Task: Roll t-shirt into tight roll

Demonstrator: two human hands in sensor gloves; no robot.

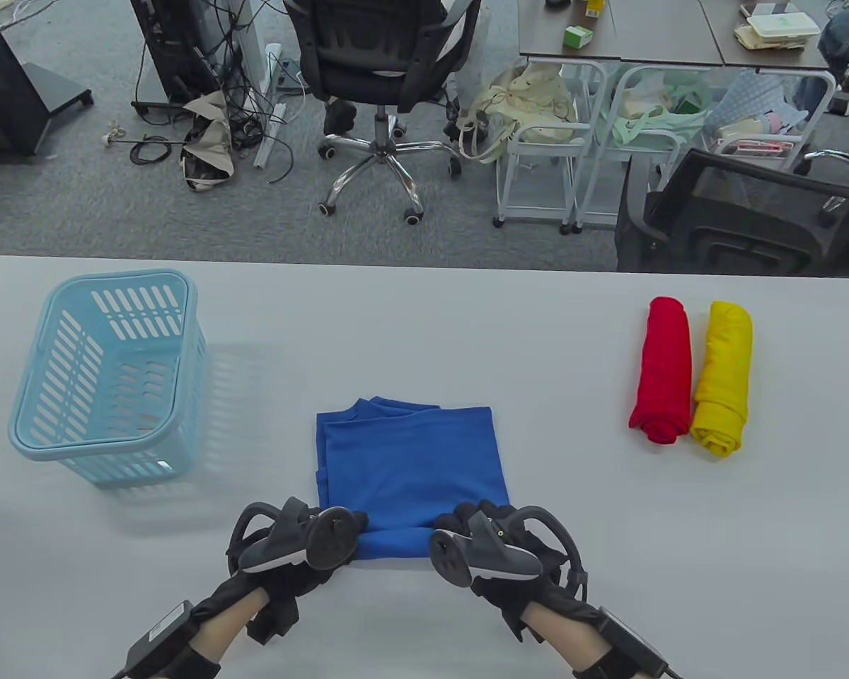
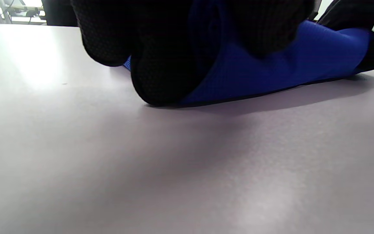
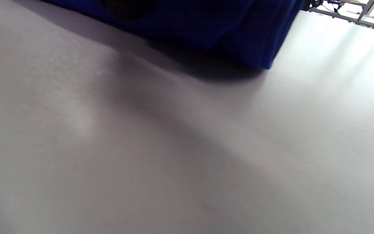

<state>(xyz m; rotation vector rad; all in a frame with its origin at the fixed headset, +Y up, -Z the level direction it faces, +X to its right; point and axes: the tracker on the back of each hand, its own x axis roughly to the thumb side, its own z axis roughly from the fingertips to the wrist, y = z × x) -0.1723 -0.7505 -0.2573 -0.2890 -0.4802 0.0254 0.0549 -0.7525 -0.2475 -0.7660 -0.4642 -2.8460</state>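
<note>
A folded blue cotton t-shirt (image 1: 412, 460) lay flat near the front middle of the pale grey table (image 1: 467, 318), its near edge turned up into a short roll. The left hand (image 1: 304, 541) in its black sensor glove sat at the left end of that roll, and the left wrist view showed its gloved fingers (image 2: 161, 61) curled over and around the rolled blue cloth, so the grip there held the t-shirt. The right hand (image 1: 484, 541) sat at the right end of the roll, fingers over the cloth edge; the right wrist view showed mostly dark blue fabric and table, so I could not tell how closed its grip was. A light blue slotted plastic basket (image 1: 106, 375) stood well to the left. Far to the right, a rolled red t-shirt (image 1: 661, 371) and a rolled yellow t-shirt (image 1: 723, 378) lay side by side, touching.
</note>
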